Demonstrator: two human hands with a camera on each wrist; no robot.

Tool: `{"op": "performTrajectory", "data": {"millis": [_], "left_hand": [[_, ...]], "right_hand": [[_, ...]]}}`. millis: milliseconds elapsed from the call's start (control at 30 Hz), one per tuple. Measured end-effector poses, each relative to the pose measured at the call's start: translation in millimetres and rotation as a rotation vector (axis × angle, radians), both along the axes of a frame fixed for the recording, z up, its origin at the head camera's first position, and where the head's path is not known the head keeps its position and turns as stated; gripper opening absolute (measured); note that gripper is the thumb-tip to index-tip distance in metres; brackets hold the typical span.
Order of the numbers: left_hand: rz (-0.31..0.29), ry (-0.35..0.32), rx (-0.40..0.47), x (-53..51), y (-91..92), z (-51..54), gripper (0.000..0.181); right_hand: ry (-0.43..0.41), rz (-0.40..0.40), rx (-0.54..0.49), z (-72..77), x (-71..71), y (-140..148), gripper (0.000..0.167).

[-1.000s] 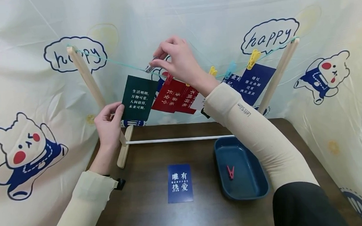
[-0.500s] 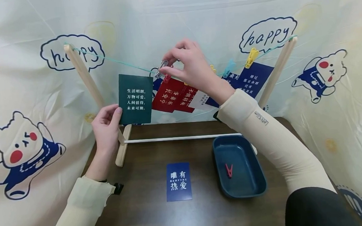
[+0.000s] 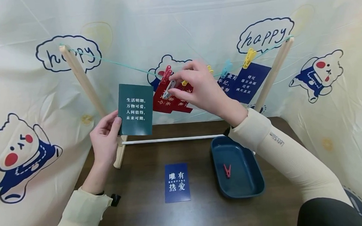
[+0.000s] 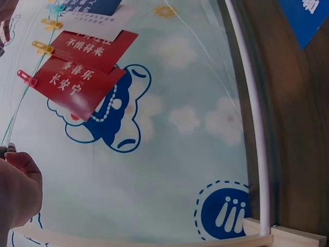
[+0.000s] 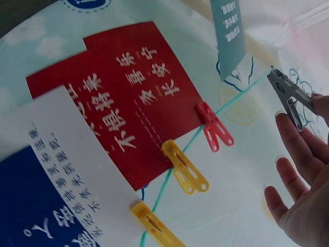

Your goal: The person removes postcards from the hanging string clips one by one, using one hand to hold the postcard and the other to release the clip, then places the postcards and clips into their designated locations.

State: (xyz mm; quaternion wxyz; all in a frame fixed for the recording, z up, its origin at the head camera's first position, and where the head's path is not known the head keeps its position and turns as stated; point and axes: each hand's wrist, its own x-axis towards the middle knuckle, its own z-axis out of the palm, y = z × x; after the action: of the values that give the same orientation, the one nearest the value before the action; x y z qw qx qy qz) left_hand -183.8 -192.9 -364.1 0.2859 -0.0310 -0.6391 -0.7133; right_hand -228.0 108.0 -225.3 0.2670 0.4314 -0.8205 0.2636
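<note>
My left hand (image 3: 106,136) pinches the left edge of a dark green card (image 3: 135,109) with white writing, held upright below the string (image 3: 120,64). In the right wrist view the green card (image 5: 229,36) appears at the top. My right hand (image 3: 202,87) pinches a grey clothes peg (image 3: 169,89) between thumb and finger, in front of the hanging red cards (image 3: 161,102). The grey peg (image 5: 289,98) shows more plainly in the right wrist view, its other fingers spread below. A red peg (image 5: 213,126) and yellow pegs clip cards to the string. Only part of my left hand (image 4: 20,188) shows in the left wrist view.
Wooden posts (image 3: 82,79) carry the string; a white rod (image 3: 173,139) joins the stand low down. A blue card (image 3: 177,183) lies on the brown table (image 3: 199,215). Right of it, a dark blue tray (image 3: 246,188) holds a red peg (image 3: 227,171). Blue cards (image 3: 252,82) hang at right.
My right hand has moved right and down from the string with the grey peg. The green card has straightened and dropped lower, away from the string, in my left hand.
</note>
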Motion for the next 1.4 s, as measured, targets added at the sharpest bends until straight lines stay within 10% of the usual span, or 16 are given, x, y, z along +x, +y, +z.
{"op": "performTrajectory", "data": {"millis": [700,1400], "left_hand": [[-0.240,-0.248,-0.055,21.5,15.5,-26.2,0.016],[-0.380,-0.479,-0.169,40.1,37.1,-105.2,0.019]], "right_hand": [[-0.178,-0.023,0.081,-67.4,15.3,37,0.034],[-0.468,-0.161,0.215,-160.2,29.3,88,0.029]]}}
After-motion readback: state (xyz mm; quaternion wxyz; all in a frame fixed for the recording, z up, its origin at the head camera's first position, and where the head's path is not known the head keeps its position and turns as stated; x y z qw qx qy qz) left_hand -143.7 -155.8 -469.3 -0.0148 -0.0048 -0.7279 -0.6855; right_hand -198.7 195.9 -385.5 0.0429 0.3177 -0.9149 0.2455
